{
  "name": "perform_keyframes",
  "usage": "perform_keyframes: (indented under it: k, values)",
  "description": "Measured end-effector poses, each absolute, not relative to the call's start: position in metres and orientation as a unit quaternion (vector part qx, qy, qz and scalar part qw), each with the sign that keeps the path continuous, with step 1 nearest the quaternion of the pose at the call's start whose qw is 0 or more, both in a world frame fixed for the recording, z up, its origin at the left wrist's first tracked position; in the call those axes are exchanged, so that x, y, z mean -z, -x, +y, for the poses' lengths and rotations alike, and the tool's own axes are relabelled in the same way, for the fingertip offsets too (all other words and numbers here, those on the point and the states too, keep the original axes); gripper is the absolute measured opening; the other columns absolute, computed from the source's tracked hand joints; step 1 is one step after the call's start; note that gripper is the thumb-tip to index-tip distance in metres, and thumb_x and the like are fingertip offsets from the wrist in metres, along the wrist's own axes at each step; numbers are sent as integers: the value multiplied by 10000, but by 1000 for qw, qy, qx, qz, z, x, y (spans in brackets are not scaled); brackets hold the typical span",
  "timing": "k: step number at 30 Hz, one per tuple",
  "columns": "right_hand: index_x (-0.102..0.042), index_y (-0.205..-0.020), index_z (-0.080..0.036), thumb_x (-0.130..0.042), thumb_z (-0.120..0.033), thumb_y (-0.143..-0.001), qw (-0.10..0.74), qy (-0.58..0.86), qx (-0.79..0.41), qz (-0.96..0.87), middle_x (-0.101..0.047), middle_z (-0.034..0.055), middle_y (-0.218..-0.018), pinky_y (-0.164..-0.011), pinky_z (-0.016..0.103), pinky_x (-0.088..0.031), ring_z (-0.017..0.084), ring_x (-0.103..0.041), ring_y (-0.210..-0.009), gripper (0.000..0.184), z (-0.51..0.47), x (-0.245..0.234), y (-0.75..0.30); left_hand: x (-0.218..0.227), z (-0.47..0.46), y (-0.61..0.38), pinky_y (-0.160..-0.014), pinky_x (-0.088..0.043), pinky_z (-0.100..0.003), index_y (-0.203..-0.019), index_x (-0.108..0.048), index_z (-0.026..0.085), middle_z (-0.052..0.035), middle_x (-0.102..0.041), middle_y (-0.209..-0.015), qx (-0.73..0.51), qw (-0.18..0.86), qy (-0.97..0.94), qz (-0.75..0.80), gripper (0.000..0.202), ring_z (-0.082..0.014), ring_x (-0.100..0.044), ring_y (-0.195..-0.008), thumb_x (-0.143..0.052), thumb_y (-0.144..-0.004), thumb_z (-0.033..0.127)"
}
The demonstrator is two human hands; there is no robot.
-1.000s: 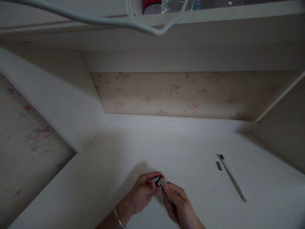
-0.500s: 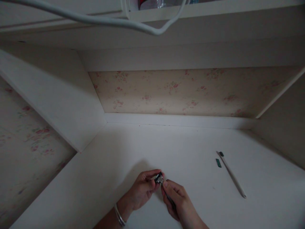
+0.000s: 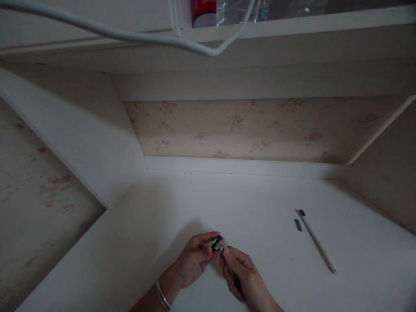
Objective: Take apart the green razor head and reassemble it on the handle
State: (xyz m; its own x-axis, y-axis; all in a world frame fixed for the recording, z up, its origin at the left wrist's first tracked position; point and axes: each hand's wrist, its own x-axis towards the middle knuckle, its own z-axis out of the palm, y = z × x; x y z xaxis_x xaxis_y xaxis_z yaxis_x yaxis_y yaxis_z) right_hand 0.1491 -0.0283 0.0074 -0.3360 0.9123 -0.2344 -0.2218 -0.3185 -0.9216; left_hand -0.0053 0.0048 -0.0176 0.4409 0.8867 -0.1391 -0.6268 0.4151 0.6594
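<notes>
Low in the middle of the head view, both of my hands are on a razor [image 3: 218, 245] with a dark handle and a silver and black head. My left hand [image 3: 194, 261] pinches the razor's head between thumb and fingers, which hide part of it. Wrapped round the handle just below the head is my right hand [image 3: 244, 274]. The handle slants down to the right, and its lower part shows beneath the right hand's fingers.
On the white tabletop [image 3: 227, 199], to the right, lies a thin pale stick [image 3: 318, 245] with a small dark piece at its far end. Beside it is a small green rectangular piece [image 3: 298, 225]. A white cable [image 3: 208, 51] hangs across the top before a shelf holding clear plastic items.
The view has tipped slightly upward, showing more of the shelf's contents. Both hands keep nearly the same hold on the razor.
</notes>
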Motion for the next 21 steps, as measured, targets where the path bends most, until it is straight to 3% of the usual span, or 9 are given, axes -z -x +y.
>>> perform_keyframes:
  k: [10, 21]
  values:
    - [-499, -705, -167, -544, -724, -743, 372, 409, -719, -422, -320, -100, -430, -317, 184, -89, 25, -179, -315, 560, -24, -7, -152, 22, 7, 9, -725, -435, -211, -1023, -726, 138, -103, -698, -967, -465, 788, -331, 231, 445, -147, -612, -828, -850, -615, 265]
    - [-516, -764, -155, -478, -663, -840, 376, 391, -713, -445, -318, -93, -474, -349, 188, -106, 33, -187, -363, 515, -28, -6, -153, 15, 7, 9, -680, -419, -254, -1020, -733, 189, -80, -664, -918, -473, 769, -373, 214, 420, -140, -574, -718, -832, -633, 320]
